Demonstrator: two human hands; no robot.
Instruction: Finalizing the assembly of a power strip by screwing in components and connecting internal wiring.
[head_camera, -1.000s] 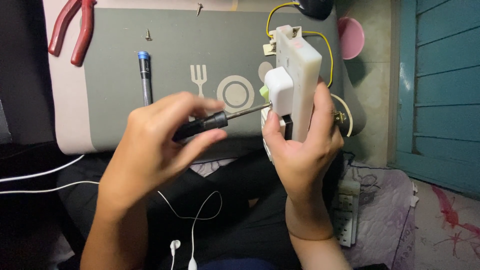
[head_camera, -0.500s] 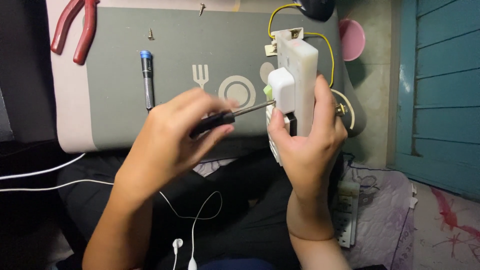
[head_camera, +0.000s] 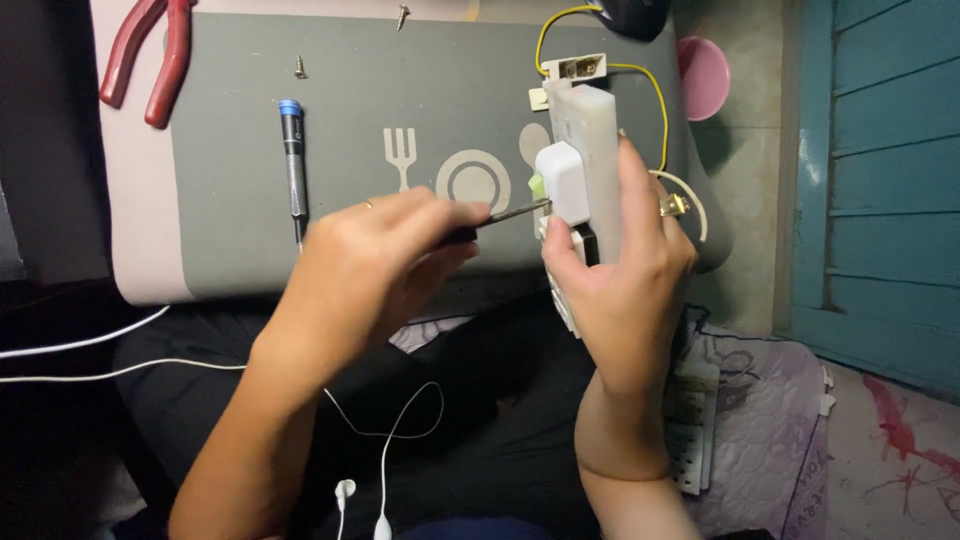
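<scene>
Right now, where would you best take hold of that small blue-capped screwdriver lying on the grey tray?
Probably from above, pinching the dark handle of the small screwdriver just below its blue cap. It lies flat and lengthwise on the grey tray, tip toward the person, apart from the red pliers.

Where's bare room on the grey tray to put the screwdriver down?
Free: grey tray left of the blue-capped driver, below the red pliers; also between that driver and the fork print. Crowded: right end, where the right hand holds the white socket block among yellow wires.

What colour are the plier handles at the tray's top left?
Red, on the pliers; head view.
</scene>
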